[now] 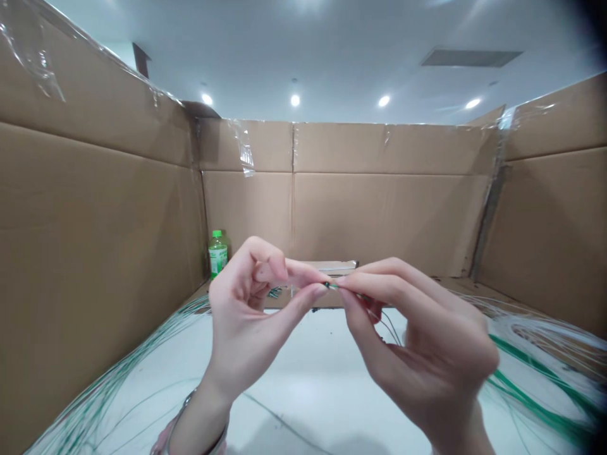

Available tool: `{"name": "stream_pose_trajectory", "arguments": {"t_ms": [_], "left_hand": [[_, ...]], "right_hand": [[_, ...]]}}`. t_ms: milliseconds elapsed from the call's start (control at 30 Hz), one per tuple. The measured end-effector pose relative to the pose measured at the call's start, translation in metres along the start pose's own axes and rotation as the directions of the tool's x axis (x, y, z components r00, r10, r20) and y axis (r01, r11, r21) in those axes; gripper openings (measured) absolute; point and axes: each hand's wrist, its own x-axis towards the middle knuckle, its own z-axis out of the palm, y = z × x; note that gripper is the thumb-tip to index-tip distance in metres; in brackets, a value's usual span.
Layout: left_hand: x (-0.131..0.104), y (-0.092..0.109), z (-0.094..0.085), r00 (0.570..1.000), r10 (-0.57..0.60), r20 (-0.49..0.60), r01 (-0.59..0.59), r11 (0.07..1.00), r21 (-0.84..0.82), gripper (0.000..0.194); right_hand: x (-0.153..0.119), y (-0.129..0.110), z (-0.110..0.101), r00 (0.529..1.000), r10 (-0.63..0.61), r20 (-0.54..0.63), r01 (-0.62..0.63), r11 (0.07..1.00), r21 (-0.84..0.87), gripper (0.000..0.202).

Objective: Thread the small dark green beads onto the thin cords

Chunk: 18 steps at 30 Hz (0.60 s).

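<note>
My left hand (pixel 253 332) and my right hand (pixel 420 338) are raised in front of me, their fingertips almost meeting. Between the left thumb and forefinger is a tiny dark piece (pixel 327 285), too small to identify. A short stretch of green wire (pixel 334 287) runs from it into the pinch of my right thumb and forefinger. Thin wire strands (pixel 392 328) hang below the right fingers, partly hidden by that hand. The other left fingers are curled back.
Bundles of thin green wires (pixel 118 373) line the left of the white tabletop (pixel 303 392). Thicker green wires (pixel 540 379) and pale wires (pixel 531 325) lie at the right. A green-capped bottle (pixel 218 256) stands by the cardboard wall (pixel 379 218). Small green-tipped pieces (pixel 275 292) lie behind my left hand.
</note>
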Motion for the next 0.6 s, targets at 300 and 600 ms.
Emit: {"name": "stream_pose_trajectory", "arguments": {"t_ms": [300,600], "left_hand": [[0.0006,0.0014,0.0037,0.999,0.04,-0.011,-0.039,0.998,0.043,0.034],[-0.0015,-0.0005,0.0041,0.983,0.181,0.011,-0.178,0.957,0.23,0.031]], "right_hand": [[0.0001,-0.0023,-0.0035,1.0,-0.004,0.028,0.007,0.994,-0.113,0.017],[0.0008,-0.0012,-0.01,0.992,-0.008,0.13,0.038,0.972,-0.232,0.014]]}}
